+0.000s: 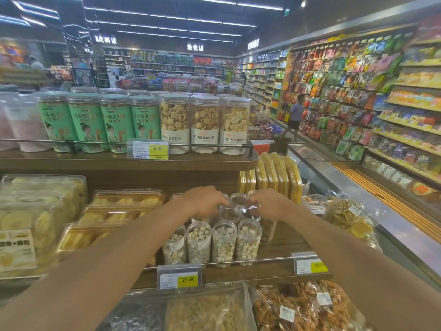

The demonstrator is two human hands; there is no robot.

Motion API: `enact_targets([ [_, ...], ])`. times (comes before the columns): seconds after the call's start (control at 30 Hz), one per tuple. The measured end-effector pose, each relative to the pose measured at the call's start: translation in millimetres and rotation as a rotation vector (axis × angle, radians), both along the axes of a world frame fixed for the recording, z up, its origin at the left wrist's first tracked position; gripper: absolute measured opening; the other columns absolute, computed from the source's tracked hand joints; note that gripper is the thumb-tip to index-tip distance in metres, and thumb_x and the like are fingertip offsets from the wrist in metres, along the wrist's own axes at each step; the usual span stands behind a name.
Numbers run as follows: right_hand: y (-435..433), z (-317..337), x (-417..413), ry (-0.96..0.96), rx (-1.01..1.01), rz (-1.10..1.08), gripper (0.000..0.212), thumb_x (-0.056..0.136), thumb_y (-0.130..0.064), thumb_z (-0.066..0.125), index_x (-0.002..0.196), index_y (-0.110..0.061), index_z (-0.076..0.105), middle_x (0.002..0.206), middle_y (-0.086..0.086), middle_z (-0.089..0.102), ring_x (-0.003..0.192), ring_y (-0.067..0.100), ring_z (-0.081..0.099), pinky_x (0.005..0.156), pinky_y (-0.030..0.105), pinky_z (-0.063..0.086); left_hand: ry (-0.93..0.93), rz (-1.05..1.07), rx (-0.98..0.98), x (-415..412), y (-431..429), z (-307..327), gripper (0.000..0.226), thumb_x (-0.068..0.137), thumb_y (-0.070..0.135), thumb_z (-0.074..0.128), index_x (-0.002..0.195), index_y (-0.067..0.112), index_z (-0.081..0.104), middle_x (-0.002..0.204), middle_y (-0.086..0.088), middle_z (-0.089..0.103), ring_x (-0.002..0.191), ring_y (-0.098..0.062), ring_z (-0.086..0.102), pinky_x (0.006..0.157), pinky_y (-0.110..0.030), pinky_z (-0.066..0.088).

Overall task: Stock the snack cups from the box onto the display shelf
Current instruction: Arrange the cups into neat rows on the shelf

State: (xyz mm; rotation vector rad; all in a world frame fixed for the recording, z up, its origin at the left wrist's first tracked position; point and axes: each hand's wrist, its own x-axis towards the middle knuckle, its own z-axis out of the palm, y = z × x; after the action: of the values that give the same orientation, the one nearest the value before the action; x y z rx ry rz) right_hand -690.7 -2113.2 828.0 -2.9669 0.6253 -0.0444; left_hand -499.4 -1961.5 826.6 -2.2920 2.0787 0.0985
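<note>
Shelf [274, 249]: both hands [205, 201] hide rear snack cups [223, 242], grip unclear

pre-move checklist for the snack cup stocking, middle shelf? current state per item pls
1. Front row of snack cups upright behind the rail: ok, four standing.
2. Left hand on a back-row cup: cannot tell, fingers hide the contact.
3. Right hand grip on a back-row cup: cannot tell, blurred.
4. Free shelf space right of the cups: ok, bare wood shows.
5. Price tag 23.80 unobstructed: ok.
6. Supply box in view: not ok, not visible.
</note>
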Motion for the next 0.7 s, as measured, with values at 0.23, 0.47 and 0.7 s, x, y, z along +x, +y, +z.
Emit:
enact_targets([
  [0.23, -9, -10, -1, 0.013, 0.038, 0.02, 0.022, 0.095, -0.031, 0.07, 0.116, -0.031, 0.076, 0.121, -0.009, 0.068, 0.106, 0.012, 0.065, 0.09, 0.029, 0.051, -0.023, -0.007, 0.038, 0, -9, -5, 0.07, 0.092, -0.005, 0.055, 0.137, 0.049, 0.059, 0.124, 0.009, 0.06, 0.11, -0.017, 0.056, 0.087, -0.043, 0.055],
  [0.47, -10, -13, -7, -0.005, 0.028, 0.033, 0.023, 0.095, -0.026, 0.069, 0.117, -0.03, 0.075, 0.119, -0.01, 0.069, 0.104, 0.012, 0.066, 0.088, 0.031, 0.054, 0.003, -0.041, 0.052, 4, -14, -1, 0.039, 0.099, 0.029, 0.066, 0.134, 0.044, 0.062, 0.126, 0.011, 0.064, 0.111, -0.008, 0.049, 0.094, -0.036, 0.047],
  [0.7, -9, -10, -9, 0.019, 0.01, 0.065, 0.027, 0.096, -0.021, 0.067, 0.12, -0.031, 0.074, 0.124, -0.01, 0.07, 0.108, 0.012, 0.067, 0.094, 0.036, 0.055, 0.023, -0.061, 0.119, 11, -12, -2, 0.043, 0.097, 0.041, 0.067, 0.138, 0.05, 0.058, 0.134, 0.014, 0.057, 0.125, -0.012, 0.046, 0.103, -0.044, 0.046],
])
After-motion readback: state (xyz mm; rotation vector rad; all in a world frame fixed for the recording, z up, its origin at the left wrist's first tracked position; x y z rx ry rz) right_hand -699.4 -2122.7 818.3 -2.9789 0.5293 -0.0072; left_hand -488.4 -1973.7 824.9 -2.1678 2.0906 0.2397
